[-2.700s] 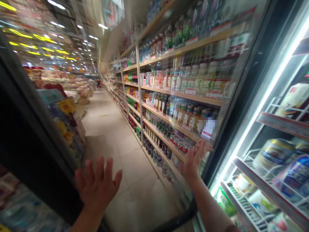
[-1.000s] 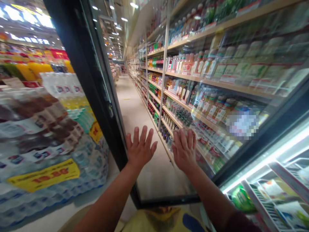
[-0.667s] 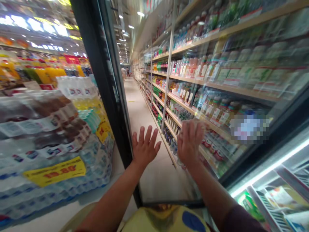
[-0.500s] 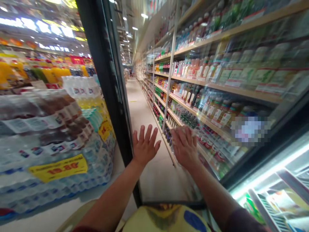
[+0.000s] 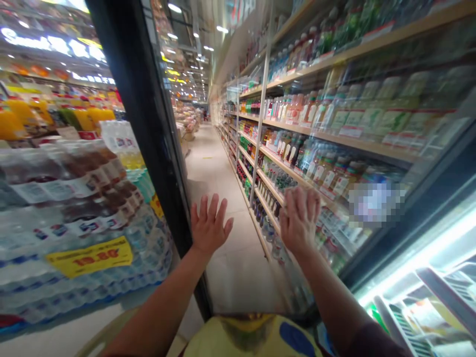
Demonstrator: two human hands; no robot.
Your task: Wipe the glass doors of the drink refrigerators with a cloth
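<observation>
The glass door (image 5: pixel 241 248) stands open, cooler shelves (image 5: pixel 439 297) to its right. On it, the right hand (image 5: pixel 299 223) has shifted farther from the left hand (image 5: pixel 210 228), suggesting work across it continues; left fingers spread, seemingly empty; right fingers closer together, contents unclear.

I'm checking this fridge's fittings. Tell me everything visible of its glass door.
The glass door is large and clear, in a dark frame, standing open and catching reflections. The aisle and bottle shelves show through. The left hand, spread, and right hand, fingers bent, are at it; actual contact is hard to confirm.
</observation>
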